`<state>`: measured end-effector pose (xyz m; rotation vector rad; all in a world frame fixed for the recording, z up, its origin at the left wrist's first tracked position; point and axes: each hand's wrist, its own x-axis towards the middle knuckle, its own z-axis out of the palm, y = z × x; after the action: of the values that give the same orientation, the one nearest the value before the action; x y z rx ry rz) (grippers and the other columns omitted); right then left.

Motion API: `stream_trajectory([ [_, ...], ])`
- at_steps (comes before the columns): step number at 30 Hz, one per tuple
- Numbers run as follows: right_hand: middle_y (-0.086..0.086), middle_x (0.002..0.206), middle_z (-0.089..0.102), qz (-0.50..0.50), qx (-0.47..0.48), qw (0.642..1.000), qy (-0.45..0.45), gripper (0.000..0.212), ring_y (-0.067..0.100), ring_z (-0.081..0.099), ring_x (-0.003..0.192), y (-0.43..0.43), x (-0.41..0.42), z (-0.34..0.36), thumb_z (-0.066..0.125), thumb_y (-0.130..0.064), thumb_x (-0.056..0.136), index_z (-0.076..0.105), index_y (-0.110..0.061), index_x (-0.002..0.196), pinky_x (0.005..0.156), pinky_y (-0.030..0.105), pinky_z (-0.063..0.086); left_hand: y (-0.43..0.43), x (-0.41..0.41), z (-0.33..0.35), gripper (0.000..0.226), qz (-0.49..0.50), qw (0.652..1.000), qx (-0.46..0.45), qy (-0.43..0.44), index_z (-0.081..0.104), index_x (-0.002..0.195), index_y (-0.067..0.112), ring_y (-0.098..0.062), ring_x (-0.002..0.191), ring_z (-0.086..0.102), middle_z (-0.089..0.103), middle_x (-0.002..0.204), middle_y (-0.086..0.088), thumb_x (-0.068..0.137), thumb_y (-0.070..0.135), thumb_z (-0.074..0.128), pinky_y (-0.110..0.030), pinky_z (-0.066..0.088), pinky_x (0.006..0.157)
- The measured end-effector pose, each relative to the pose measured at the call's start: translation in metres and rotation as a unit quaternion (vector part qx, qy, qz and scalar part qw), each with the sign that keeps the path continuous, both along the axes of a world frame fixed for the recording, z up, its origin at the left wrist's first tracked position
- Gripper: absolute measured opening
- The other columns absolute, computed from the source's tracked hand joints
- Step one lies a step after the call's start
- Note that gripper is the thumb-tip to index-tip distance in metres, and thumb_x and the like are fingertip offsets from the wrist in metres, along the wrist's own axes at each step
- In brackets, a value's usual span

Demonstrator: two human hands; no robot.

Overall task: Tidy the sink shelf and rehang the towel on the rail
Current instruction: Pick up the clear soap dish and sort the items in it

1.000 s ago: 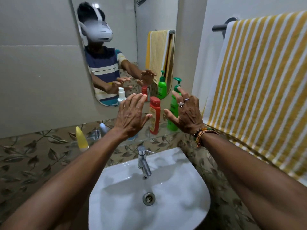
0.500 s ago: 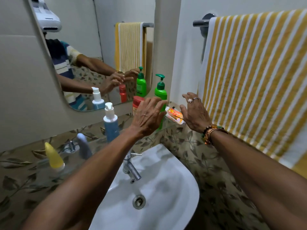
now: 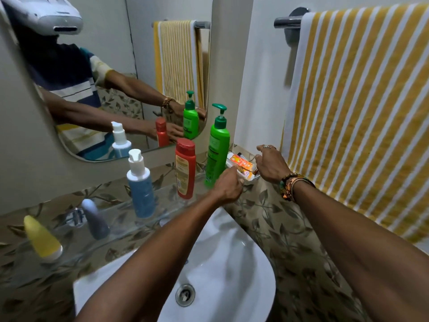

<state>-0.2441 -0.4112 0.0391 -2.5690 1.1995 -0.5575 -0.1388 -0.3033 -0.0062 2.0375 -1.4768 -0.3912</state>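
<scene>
Head view. Both hands meet at the right end of the glass shelf [image 3: 148, 205], at a small corner holder just past the green bottle [image 3: 217, 145].

Left hand [image 3: 228, 185]: fingers curled together, tips touching the near end of the orange packet [image 3: 241, 165]. Whether it truly grips the packet I cannot tell.

Right hand [image 3: 270, 165]: fingers spread apart, bent over the holder's far side, clamped on nothing visible.

Packet: lies flat, long axis running from the back wall toward the near right. Which end is the top I cannot tell.

Towel [image 3: 362, 112]: draped on the rail [image 3: 286, 22], well right of the shelf, already hanging.

Step in hand, judged: shelf tidying, the corner item. Next move likely needs a firm pinch on the packet and care not to knock the green bottle or the red bottle [image 3: 185, 168] just beside it.
</scene>
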Motion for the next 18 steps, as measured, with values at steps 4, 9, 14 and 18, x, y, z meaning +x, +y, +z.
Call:
stream_trajectory([
  [4, 0.026, 0.129, 0.058, -0.007, 0.032, 0.999, 0.019, 0.034, 0.038, 0.051, 0.121, -0.016, 0.008, -0.005, 0.039, -0.013, 0.099, 0.058, 0.007, 0.12, 0.096, 0.038, 0.042, -0.02, -0.004, -0.009, 0.051, 0.012, 1.0, 0.009, 0.028, 0.034, 0.145, 0.003, -0.034, 0.131, 0.043, 0.043, 0.146, -0.019, 0.098, 0.016, 0.05, -0.041, 0.038, 0.106],
  [9, 0.021, 0.102, 0.063, 0.01, 0.076, 0.995, 0.062, 0.023, 0.034, 0.056, 0.09, -0.029, 0.016, -0.015, 0.04, -0.011, 0.095, 0.059, 0.001, 0.092, 0.068, 0.03, 0.039, -0.037, -0.007, -0.02, 0.035, 0.022, 0.999, 0.007, 0.033, 0.042, 0.126, 0.006, -0.035, 0.116, 0.049, 0.049, 0.131, -0.017, 0.093, 0.014, 0.052, -0.046, 0.045, 0.096],
  [14, 0.023, 0.093, 0.061, 0.022, 0.102, 0.992, 0.076, 0.02, 0.036, 0.056, 0.084, -0.033, 0.021, -0.019, 0.041, -0.009, 0.092, 0.056, 0.001, 0.083, 0.062, 0.031, 0.035, -0.046, -0.005, -0.026, 0.047, 0.024, 1.0, 0.007, 0.014, 0.034, 0.135, 0.007, -0.041, 0.119, 0.044, 0.04, 0.134, -0.023, 0.092, 0.016, 0.05, -0.048, 0.041, 0.101],
  [18, 0.025, 0.095, 0.063, 0.027, 0.126, 0.99, 0.064, 0.026, 0.039, 0.059, 0.09, -0.037, 0.023, -0.018, 0.042, -0.011, 0.094, 0.061, 0.005, 0.085, 0.067, 0.035, 0.04, -0.051, -0.002, -0.027, 0.052, 0.034, 0.999, 0.022, 0.007, 0.032, 0.143, 0.013, -0.047, 0.118, 0.048, 0.043, 0.134, -0.027, 0.094, 0.018, 0.048, -0.047, 0.044, 0.097],
])
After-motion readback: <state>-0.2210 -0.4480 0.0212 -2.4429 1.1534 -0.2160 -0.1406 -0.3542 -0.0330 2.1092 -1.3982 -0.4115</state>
